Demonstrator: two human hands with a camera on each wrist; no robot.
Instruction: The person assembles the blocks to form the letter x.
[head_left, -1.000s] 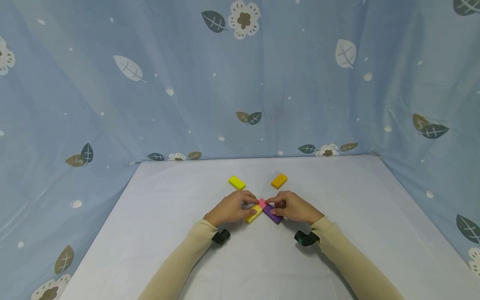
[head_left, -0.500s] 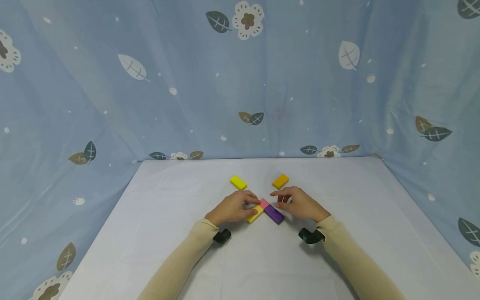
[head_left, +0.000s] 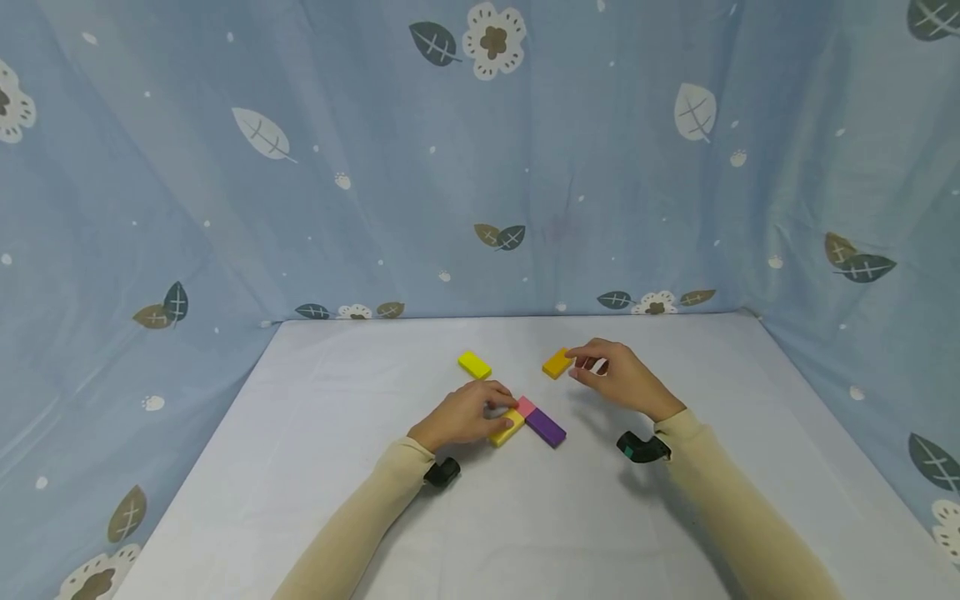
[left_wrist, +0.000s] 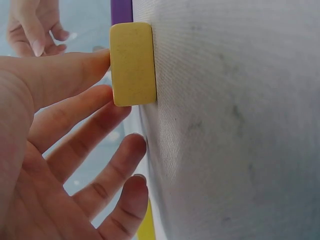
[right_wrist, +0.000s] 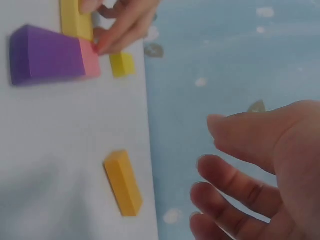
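Note:
My left hand [head_left: 467, 412] holds a yellow block [head_left: 507, 427], thumb on its top and fingertips on its far side, beside a small pink block [head_left: 526, 406]. A purple block [head_left: 546, 427] lies end to end with the pink one, at an angle to the yellow block. In the left wrist view, the yellow block [left_wrist: 133, 64] shows its end face, under the thumb. My right hand [head_left: 618, 375] hovers beside an orange block [head_left: 557, 363], its fingers loosely bent. The right wrist view shows a gap between those fingers and the orange block [right_wrist: 123, 183].
A bright yellow block [head_left: 475, 365] lies farther back, left of the orange one. White cloth covers the table [head_left: 337, 467], and a blue patterned curtain [head_left: 375, 167] rises behind its back edge and along both sides.
My right hand has let go of the purple block and moved away and to the right, up beside the orange block. The left hand has stayed on the yellow block.

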